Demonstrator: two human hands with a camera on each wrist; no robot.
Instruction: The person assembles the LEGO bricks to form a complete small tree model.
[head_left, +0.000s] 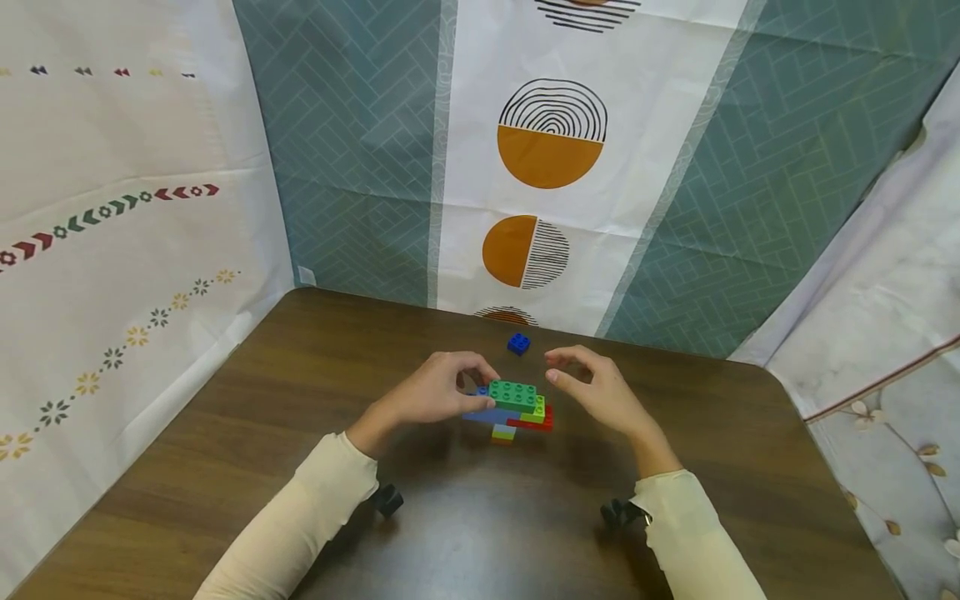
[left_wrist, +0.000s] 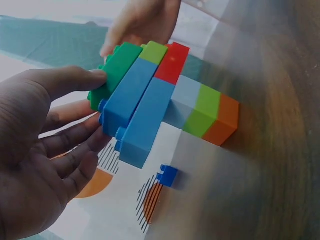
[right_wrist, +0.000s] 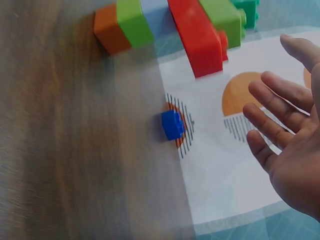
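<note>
A stack of toy building bricks stands on the table: an orange brick (left_wrist: 227,120) at the bottom, then lime and pale blue, with longer blue bricks (left_wrist: 147,120), a red brick (right_wrist: 197,40) and a lime brick (right_wrist: 222,22) jutting out above. Topmost is a green brick (head_left: 513,396), studs up. My left hand (head_left: 435,390) pinches its left end, thumb on the near side and fingers beyond. To the stack's right, my right hand (head_left: 600,390) hovers apart from the bricks with relaxed, slightly bent fingers, holding nothing.
A small dark blue brick (head_left: 518,344) lies behind the stack, near the far edge of the brown wooden table (head_left: 480,517). Patterned cloths (head_left: 360,167) hang around the back and sides. Black straps sit at both wrists.
</note>
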